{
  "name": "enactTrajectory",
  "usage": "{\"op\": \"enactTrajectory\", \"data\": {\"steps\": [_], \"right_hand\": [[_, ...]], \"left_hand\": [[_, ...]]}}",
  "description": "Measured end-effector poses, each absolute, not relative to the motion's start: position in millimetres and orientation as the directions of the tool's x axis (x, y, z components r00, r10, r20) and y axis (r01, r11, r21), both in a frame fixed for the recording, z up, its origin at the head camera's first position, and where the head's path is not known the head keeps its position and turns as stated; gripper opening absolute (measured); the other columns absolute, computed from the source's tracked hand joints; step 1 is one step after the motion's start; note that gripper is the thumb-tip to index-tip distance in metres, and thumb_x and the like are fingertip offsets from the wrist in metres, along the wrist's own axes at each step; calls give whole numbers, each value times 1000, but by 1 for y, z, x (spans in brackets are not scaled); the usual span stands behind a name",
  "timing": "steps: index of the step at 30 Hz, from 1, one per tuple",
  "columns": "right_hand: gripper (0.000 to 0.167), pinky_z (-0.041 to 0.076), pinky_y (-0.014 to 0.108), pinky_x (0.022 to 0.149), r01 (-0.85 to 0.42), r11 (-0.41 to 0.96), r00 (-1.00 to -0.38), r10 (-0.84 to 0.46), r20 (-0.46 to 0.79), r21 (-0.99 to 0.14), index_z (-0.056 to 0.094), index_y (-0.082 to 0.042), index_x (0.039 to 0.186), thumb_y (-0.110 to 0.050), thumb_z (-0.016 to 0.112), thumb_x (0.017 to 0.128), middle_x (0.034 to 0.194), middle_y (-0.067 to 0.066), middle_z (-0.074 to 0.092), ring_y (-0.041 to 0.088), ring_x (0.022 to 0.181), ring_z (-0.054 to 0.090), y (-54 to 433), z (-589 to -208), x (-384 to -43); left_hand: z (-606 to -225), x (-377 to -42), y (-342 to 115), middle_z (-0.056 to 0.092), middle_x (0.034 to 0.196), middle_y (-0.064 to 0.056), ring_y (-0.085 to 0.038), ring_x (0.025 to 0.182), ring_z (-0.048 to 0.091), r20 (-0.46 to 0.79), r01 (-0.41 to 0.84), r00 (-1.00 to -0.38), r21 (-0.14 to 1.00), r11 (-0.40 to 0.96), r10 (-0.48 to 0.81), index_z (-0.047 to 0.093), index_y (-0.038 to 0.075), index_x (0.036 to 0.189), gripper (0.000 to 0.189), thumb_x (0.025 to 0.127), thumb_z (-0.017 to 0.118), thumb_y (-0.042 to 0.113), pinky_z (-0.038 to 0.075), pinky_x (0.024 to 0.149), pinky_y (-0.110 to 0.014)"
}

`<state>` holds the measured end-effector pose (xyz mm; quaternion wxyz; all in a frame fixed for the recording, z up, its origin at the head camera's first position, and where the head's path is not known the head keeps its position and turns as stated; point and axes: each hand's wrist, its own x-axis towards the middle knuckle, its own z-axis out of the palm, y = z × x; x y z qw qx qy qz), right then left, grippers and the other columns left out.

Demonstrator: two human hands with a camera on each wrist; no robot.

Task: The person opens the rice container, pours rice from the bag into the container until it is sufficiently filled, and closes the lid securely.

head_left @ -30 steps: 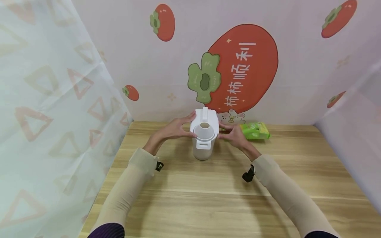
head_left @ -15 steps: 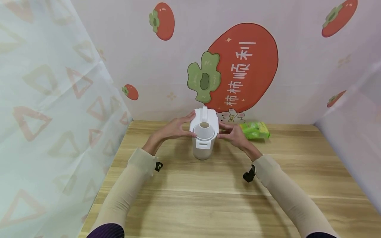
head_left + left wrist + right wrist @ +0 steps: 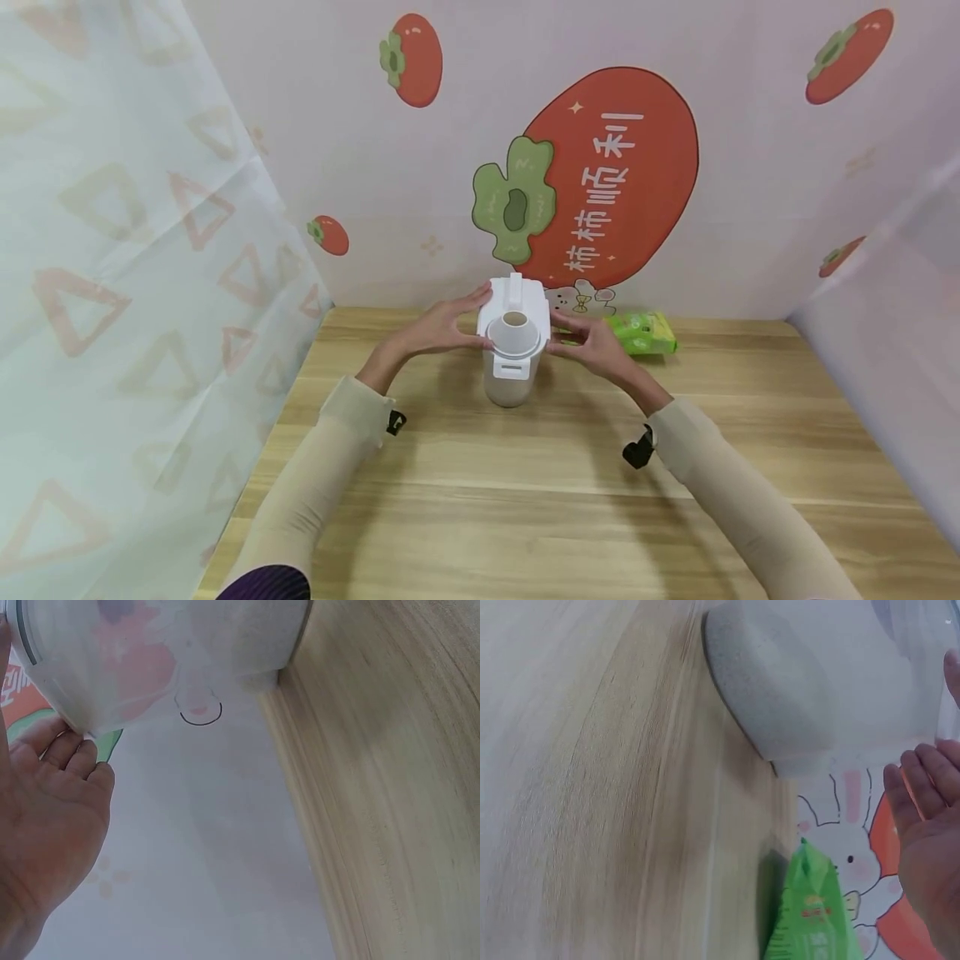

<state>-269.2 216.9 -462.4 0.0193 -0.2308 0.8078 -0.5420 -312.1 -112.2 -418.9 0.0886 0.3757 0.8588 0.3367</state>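
A tall clear storage canister with a white lid stands upright at the back of the wooden table. A conical white cup sits on the lid's front half, and a whitish fill shows low through the wall. My left hand grips the lid's left side, thumb near the front, fingers toward the back. In the left wrist view its fingertips lie at the canister's upper edge. On the other side my right hand holds the lid's rim between thumb and fingers, with its fingertips right at the edge.
Behind and right of the canister lies a green soft pack, close to my right hand. A printed cloth wall rises at the table's back edge, with more cloth at both sides. The wooden tabletop stretches toward me.
My right wrist and forearm have shifted slightly to the right, while the fingertips stay at the lid. The canister and left hand keep their place; the head view has tilted a little.
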Motion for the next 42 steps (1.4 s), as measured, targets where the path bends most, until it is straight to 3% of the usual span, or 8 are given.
{"op": "enactTrajectory", "data": {"steps": [5, 10, 17, 21, 25, 29, 37, 42], "right_hand": [[68, 47, 56, 113, -364, 383, -888, -417, 192, -849, 46, -9, 160, -22, 76, 100, 163, 12, 47, 37, 145, 52, 219, -453, -259], [68, 49, 55, 113, -347, 497, -927, -313, 209, -795, 47, -11, 160, -30, 74, 102, 162, 13, 48, 42, 143, 53, 217, -439, -242], [87, 49, 59, 112, -394, 668, -917, -245, 314, -631, 46, -6, 160, -45, 83, 91, 160, 19, 49, 40, 142, 55, 181, -417, -218], [95, 54, 57, 106, -442, 723, -887, -261, 382, -531, 50, -1, 155, -52, 88, 84, 150, 20, 60, 38, 130, 63, 159, -412, -211], [94, 62, 52, 86, -454, 782, -856, -250, 453, -426, 54, 5, 143, -55, 89, 80, 130, 20, 68, 36, 108, 71, 144, -415, -208], [89, 61, 52, 77, -413, 820, -862, -210, 462, -397, 58, 7, 134, -57, 89, 80, 124, 23, 69, 38, 102, 72, 135, -416, -206], [90, 59, 58, 97, -367, 842, -887, -190, 420, -396, 59, 10, 137, -57, 85, 85, 140, 29, 64, 44, 125, 66, 130, -415, -209], [89, 59, 59, 97, -405, 822, -874, -220, 433, -401, 59, 13, 139, -54, 85, 86, 142, 31, 62, 45, 126, 66, 135, -416, -210]], "left_hand": [[-416, -313, -114, 16, 176, 4, -22, 161, 22, 74, 557, -720, 656, 510, 690, 26, 17, 168, 88, 101, 68, 54, 23, 131, -46], [-413, -321, -109, 21, 176, -1, -22, 162, 21, 80, 488, -778, 702, 519, 624, 32, 17, 167, 75, 107, 51, 57, 21, 131, -46], [-411, -338, -104, 30, 174, -3, -26, 160, 28, 95, 417, -838, 748, 517, 538, 38, 13, 165, 73, 106, 56, 53, 25, 130, -45], [-411, -347, -98, 34, 172, -4, -26, 159, 32, 96, 393, -845, 778, 490, 526, 40, 15, 165, 71, 106, 57, 52, 29, 129, -43], [-415, -349, -89, 38, 170, -5, -26, 157, 35, 81, 371, -845, 801, 470, 529, 42, 15, 164, 69, 106, 58, 50, 32, 128, -41], [-421, -349, -81, 41, 168, -7, -26, 155, 39, 81, 354, -846, 825, 442, 527, 43, 14, 163, 67, 106, 62, 43, 35, 126, -38], [-425, -348, -79, 46, 165, -4, -25, 152, 44, 117, 374, -858, 810, 452, 500, 48, 16, 160, 63, 105, 67, 39, 37, 124, -36], [-427, -346, -78, 49, 163, -4, -25, 151, 46, 134, 371, -863, 823, 430, 488, 52, 15, 158, 61, 103, 69, 38, 39, 123, -35]]}}
